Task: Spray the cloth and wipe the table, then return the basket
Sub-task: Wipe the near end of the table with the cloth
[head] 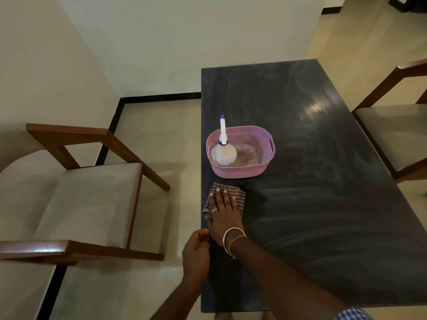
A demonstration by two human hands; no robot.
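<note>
- Cloth (239, 194) lies on the desk (323, 204) at its left edge, near the basket (242, 173), pressed under the right grip (223, 211), whose fingers are straight.
- Left grip (196, 249) is curled at that edge; I cannot tell whether it holds anything.
- One cloth corner overhangs the edge, so a leftward wipe could drag it off.
- Its long axis seems to run across the desk.
</note>
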